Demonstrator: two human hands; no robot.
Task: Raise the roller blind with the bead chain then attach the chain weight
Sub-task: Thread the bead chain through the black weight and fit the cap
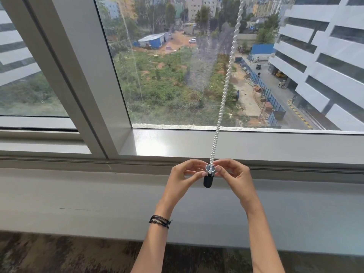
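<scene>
A big window (pixel 197 66) looks out over grass and buildings. A white bead chain (pixel 226 79) hangs down in front of the glass to the sill (pixel 256 143). Below it, the left hand (pixel 183 178) and right hand (pixel 234 176) pinch a small black weight (pixel 208 181) at the chain's bottom end.

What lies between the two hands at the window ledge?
In the head view, the black chain weight sits between the left hand and right hand, with the bead chain looped into its top.
</scene>
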